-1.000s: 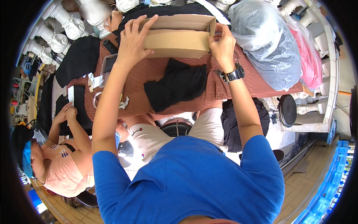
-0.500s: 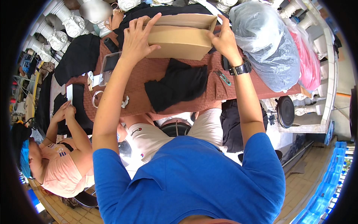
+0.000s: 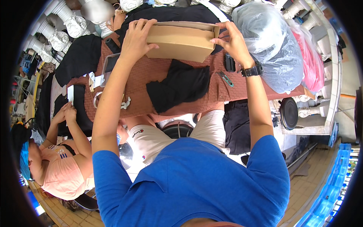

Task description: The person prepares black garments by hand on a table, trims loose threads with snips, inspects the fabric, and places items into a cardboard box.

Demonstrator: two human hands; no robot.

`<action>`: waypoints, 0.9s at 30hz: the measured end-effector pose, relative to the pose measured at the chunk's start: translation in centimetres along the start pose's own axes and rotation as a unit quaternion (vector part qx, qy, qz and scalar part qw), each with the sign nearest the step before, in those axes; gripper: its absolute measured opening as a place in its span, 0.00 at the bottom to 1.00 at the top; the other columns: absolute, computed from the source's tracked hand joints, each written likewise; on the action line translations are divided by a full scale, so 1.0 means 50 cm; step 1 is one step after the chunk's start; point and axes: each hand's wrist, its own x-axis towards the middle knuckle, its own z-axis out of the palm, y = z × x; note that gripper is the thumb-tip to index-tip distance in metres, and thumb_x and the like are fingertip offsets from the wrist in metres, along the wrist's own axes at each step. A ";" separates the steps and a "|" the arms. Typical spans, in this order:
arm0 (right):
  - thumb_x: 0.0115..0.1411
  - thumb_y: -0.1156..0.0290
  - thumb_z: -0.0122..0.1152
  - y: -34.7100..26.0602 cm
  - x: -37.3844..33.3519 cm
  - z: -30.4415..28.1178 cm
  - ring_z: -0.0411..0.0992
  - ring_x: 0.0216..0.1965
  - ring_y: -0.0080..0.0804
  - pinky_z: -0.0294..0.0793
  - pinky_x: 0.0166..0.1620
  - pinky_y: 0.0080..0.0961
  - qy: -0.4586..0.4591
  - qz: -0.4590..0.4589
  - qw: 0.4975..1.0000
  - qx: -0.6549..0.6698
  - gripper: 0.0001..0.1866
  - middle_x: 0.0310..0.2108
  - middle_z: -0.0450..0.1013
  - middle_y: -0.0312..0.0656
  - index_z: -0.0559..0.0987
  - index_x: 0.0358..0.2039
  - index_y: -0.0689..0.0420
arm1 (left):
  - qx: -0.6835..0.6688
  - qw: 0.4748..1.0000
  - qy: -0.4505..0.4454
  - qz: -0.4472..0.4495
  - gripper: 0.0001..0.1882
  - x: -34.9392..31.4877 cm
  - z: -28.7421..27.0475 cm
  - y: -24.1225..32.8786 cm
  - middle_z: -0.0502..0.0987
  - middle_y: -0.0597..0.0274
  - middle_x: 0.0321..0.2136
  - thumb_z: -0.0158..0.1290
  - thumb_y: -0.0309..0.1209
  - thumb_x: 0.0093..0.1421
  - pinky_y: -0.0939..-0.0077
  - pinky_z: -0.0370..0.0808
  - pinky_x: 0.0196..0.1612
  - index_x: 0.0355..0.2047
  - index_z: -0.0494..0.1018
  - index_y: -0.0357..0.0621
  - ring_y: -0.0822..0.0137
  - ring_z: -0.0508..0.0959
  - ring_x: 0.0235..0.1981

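A brown cardboard box (image 3: 181,41) stands at the far side of the brown-covered table, its top side open. My left hand (image 3: 137,39) is closed on its left end, thumb on the near wall and fingers over the upper edge. At the right end my right hand (image 3: 231,41) pinches the box's corner between thumb and fingers. What lies inside the box is hidden. Just nearer to me, a folded black cloth (image 3: 179,86) lies on the table. Green-handled thread snips (image 3: 226,78) and a small black case (image 3: 229,62) lie below my right hand.
A large clear bag (image 3: 268,47) and a pink bag (image 3: 308,56) fill the table's right end. To the left are a clear plastic tray (image 3: 109,66), a tape roll (image 3: 97,100) and black cloth (image 3: 78,56). A co-worker (image 3: 68,162) sits at the left. White columns line the back.
The box's upper edge has come down and slightly toward me, with both hands on it. My right hand has shifted right and turned at the wrist, uncovering the small black case.
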 end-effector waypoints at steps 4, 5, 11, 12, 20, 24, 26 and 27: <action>0.53 0.69 0.72 -0.014 -0.029 0.011 0.74 0.45 0.45 0.78 0.45 0.37 0.016 -0.134 0.989 -0.064 0.22 0.49 0.71 0.45 0.75 0.47 0.59 | 0.022 0.998 0.039 0.035 0.36 -0.031 0.021 -0.020 0.73 0.58 0.53 0.71 0.40 0.42 0.58 0.71 0.55 0.51 0.71 0.45 0.52 0.71 0.56; 0.54 0.68 0.71 -0.014 -0.040 0.020 0.73 0.46 0.47 0.77 0.46 0.38 0.017 -0.180 0.980 -0.082 0.22 0.48 0.71 0.45 0.75 0.47 0.59 | 0.041 0.997 0.052 0.043 0.33 -0.042 0.028 -0.026 0.73 0.58 0.53 0.71 0.40 0.43 0.59 0.72 0.55 0.49 0.72 0.42 0.52 0.71 0.56; 0.49 0.65 0.76 -0.035 -0.091 0.034 0.69 0.47 0.48 0.73 0.47 0.40 -0.041 -0.089 0.987 -0.129 0.24 0.46 0.68 0.47 0.75 0.42 0.62 | -0.019 0.999 -0.029 0.004 0.38 -0.031 -0.013 0.002 0.70 0.61 0.58 0.74 0.38 0.38 0.57 0.71 0.53 0.50 0.71 0.44 0.54 0.71 0.52; 0.48 0.65 0.77 -0.038 -0.083 0.030 0.69 0.47 0.47 0.75 0.45 0.38 -0.054 -0.071 0.992 -0.094 0.27 0.49 0.67 0.47 0.75 0.45 0.61 | -0.004 0.998 -0.064 -0.014 0.41 -0.018 -0.038 0.026 0.70 0.62 0.58 0.74 0.37 0.36 0.56 0.71 0.53 0.52 0.70 0.46 0.54 0.71 0.53; 0.41 0.68 0.76 -0.030 -0.090 0.049 0.73 0.51 0.51 0.75 0.50 0.39 -0.086 -0.016 0.996 -0.007 0.39 0.47 0.73 0.48 0.69 0.54 0.59 | -0.056 0.994 -0.094 -0.010 0.44 -0.065 -0.028 0.004 0.71 0.63 0.50 0.72 0.29 0.36 0.53 0.71 0.54 0.56 0.68 0.52 0.52 0.69 0.55; 0.39 0.70 0.76 -0.104 -0.119 0.026 0.72 0.49 0.51 0.73 0.48 0.41 -0.025 -0.070 0.994 -0.079 0.40 0.49 0.71 0.46 0.70 0.55 0.57 | -0.094 0.995 -0.029 -0.012 0.40 -0.078 -0.096 0.029 0.70 0.62 0.50 0.69 0.24 0.36 0.59 0.74 0.54 0.54 0.70 0.51 0.52 0.70 0.54; 0.37 0.74 0.77 -0.155 -0.113 -0.002 0.70 0.51 0.53 0.74 0.49 0.44 0.017 -0.103 0.987 -0.122 0.44 0.54 0.67 0.48 0.69 0.59 0.54 | -0.114 0.993 0.010 -0.035 0.40 -0.069 -0.142 0.052 0.70 0.62 0.50 0.69 0.21 0.35 0.58 0.73 0.56 0.54 0.72 0.52 0.52 0.70 0.54; 0.37 0.75 0.77 -0.167 -0.105 -0.008 0.70 0.51 0.52 0.75 0.49 0.44 0.018 -0.099 0.988 -0.121 0.45 0.55 0.67 0.49 0.68 0.60 0.52 | -0.117 0.993 0.018 -0.017 0.41 -0.054 -0.165 0.057 0.70 0.61 0.50 0.69 0.20 0.35 0.58 0.72 0.57 0.54 0.72 0.53 0.52 0.69 0.55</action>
